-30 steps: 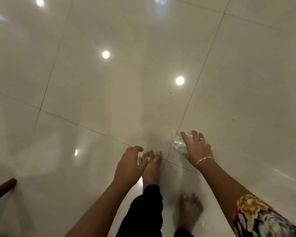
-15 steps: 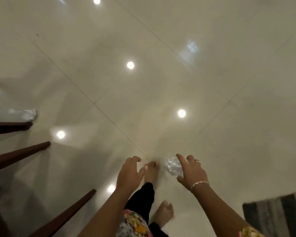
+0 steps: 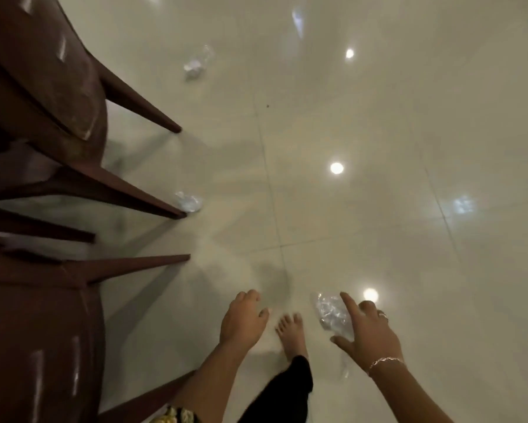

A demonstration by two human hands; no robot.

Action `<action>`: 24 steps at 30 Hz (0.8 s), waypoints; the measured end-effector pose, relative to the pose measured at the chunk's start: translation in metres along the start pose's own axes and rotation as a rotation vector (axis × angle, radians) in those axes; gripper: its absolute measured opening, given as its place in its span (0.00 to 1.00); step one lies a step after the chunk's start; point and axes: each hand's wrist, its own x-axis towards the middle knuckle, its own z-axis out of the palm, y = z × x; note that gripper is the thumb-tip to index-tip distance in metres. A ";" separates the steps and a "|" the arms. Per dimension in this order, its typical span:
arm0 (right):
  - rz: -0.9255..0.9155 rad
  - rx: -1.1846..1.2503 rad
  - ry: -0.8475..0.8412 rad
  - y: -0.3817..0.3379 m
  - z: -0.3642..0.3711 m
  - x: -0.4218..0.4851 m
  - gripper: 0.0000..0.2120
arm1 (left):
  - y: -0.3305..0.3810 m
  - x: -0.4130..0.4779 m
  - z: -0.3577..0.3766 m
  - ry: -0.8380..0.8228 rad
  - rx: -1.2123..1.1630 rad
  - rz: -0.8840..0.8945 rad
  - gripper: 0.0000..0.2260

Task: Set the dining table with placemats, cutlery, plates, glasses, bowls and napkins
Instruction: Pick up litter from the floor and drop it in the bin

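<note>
Two crumpled bits of clear plastic lie on the glossy floor [image 3: 378, 227] ahead: the far scrap [image 3: 193, 68] out in the open, the near scrap [image 3: 189, 203] right at the foot of a chair leg [image 3: 128, 193]. A third one, the plastic wad [image 3: 329, 312], is up in my right hand [image 3: 371, 335], caught between the outstretched forefinger and the thumb below it, the other fingers bent behind. I judge I'm carrying it that lightly because it's litter, weightless and only needing to go along with me. My left hand [image 3: 242, 319] reaches forward palm down, its fingers loosely curled and holding nothing, free to grab the next scrap. Both arms stretch out low in front of me, my bare foot [image 3: 290, 331] between them. Dark brown chairs [image 3: 40, 337] crowd my left side. None of the tableware shows, and neither does the tabletop, so laying places looks some way off.
</note>
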 end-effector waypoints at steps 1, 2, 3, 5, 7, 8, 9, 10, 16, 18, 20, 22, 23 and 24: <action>-0.024 0.000 0.016 -0.013 -0.016 0.017 0.40 | -0.002 0.015 -0.018 0.015 -0.003 -0.017 0.15; -0.038 0.008 0.032 -0.025 -0.031 0.034 0.40 | -0.002 0.029 -0.034 0.032 -0.010 -0.033 0.15; -0.046 0.017 0.043 -0.036 -0.044 0.048 0.41 | -0.002 0.041 -0.050 0.046 -0.026 -0.048 0.15; -0.082 0.022 0.051 -0.058 -0.067 0.077 0.41 | -0.005 0.063 -0.078 0.081 -0.053 -0.084 0.15; -0.126 0.018 0.038 -0.079 -0.088 0.104 0.41 | -0.010 0.079 -0.102 0.108 -0.079 -0.129 0.15; -0.145 0.009 0.024 -0.089 -0.097 0.118 0.41 | -0.013 0.087 -0.113 0.116 -0.093 -0.156 0.15; -0.163 -0.001 0.011 -0.098 -0.106 0.132 0.41 | -0.015 0.096 -0.122 0.124 -0.099 -0.176 0.15; -0.184 -0.011 0.000 -0.107 -0.113 0.146 0.41 | -0.017 0.106 -0.131 0.128 -0.101 -0.198 0.16; -0.338 -0.158 -0.045 -0.151 -0.134 0.247 0.41 | -0.034 0.206 -0.163 0.120 0.082 -0.255 0.19; -0.380 -0.224 -0.044 -0.160 -0.135 0.285 0.41 | -0.043 0.248 -0.167 0.102 0.198 -0.220 0.21; -0.426 -0.286 -0.030 -0.171 -0.131 0.325 0.42 | -0.059 0.293 -0.169 0.104 0.317 -0.162 0.24; -0.464 -0.324 -0.004 -0.184 -0.122 0.367 0.43 | -0.082 0.344 -0.168 0.120 0.389 -0.138 0.26; -0.478 -0.350 0.013 -0.191 -0.117 0.388 0.43 | -0.094 0.370 -0.169 0.120 0.397 -0.147 0.27; -0.490 -0.365 0.019 -0.199 -0.109 0.408 0.43 | -0.106 0.393 -0.167 0.119 0.391 -0.169 0.28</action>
